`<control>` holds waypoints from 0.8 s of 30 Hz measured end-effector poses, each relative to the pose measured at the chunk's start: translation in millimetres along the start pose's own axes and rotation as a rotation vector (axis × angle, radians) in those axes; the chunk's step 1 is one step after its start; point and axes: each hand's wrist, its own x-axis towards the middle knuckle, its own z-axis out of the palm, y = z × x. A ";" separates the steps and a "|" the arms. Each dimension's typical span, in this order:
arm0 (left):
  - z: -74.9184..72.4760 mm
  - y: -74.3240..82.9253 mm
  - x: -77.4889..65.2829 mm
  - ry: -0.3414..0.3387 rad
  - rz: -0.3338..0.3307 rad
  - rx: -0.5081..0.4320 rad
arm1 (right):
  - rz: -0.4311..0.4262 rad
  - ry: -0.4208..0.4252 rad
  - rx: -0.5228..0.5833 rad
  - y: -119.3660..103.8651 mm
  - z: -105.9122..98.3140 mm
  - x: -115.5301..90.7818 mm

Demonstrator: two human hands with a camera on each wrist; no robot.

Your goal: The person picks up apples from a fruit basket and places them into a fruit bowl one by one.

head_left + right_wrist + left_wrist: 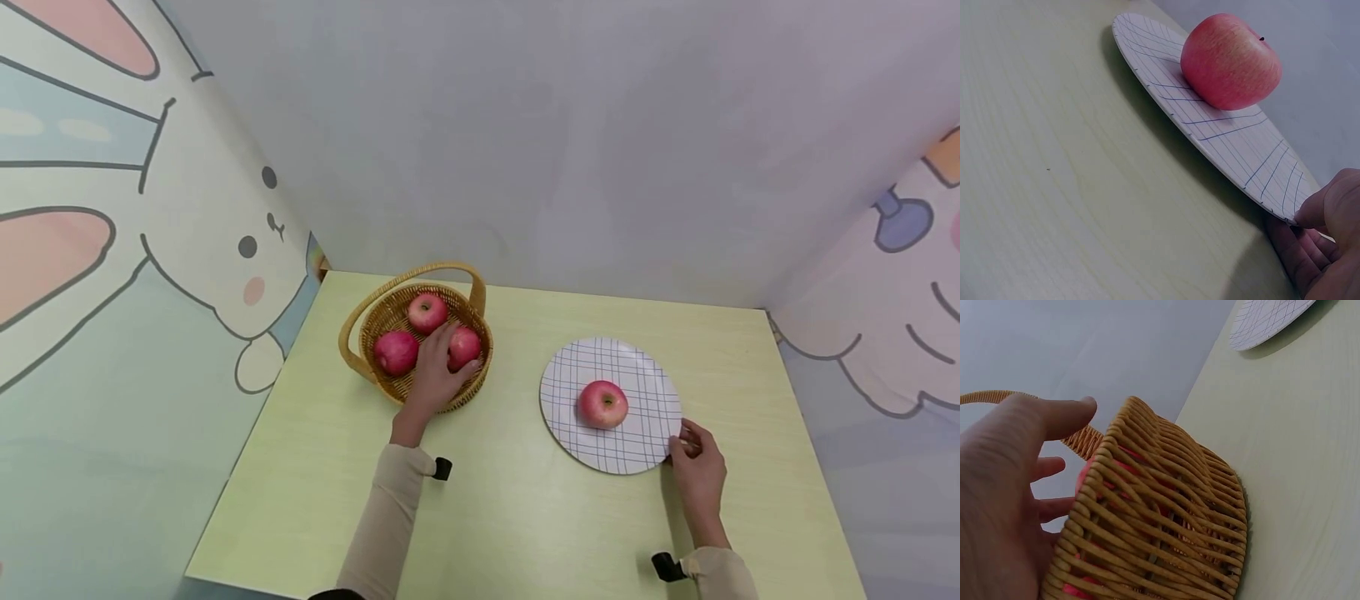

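Observation:
A woven basket (390, 392) with an arched handle holds three red apples, among them a left one (396, 352) and a back one (427, 312). My left hand (437, 375) reaches over its near rim, thumb and fingers spread beside the right-hand apple (467, 343). In the left wrist view the thumb stands out straight above the basket rim (1104, 450), and the wicker partly hides the apples. On a round white plate (645, 383) with a blue grid sits another apple (603, 405). My right hand (699, 471) pinches the plate's near right rim, thumb on top and fingers below.
Basket and plate stand apart on a pale wooden table (517, 500), the basket close to its back left corner. A plain grey wall (525, 150) rises behind. Side walls carry cartoon drawings, a rabbit (225, 208) on the left one.

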 end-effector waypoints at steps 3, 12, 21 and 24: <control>-0.5 -3.2 2.4 -0.027 -0.013 0.002 | 0.006 0.002 -0.001 -0.8 0.1 0.2; 1.1 -8.2 11.9 -0.098 -0.073 0.093 | -0.008 0.010 -0.006 2.7 1.4 2.2; 3.8 -13.7 17.3 -0.134 -0.101 0.221 | 0.013 -0.004 -0.017 3.8 1.7 1.1; 3.8 -15.0 18.3 -0.134 -0.096 0.243 | 0.012 0.002 -0.021 2.9 2.2 1.5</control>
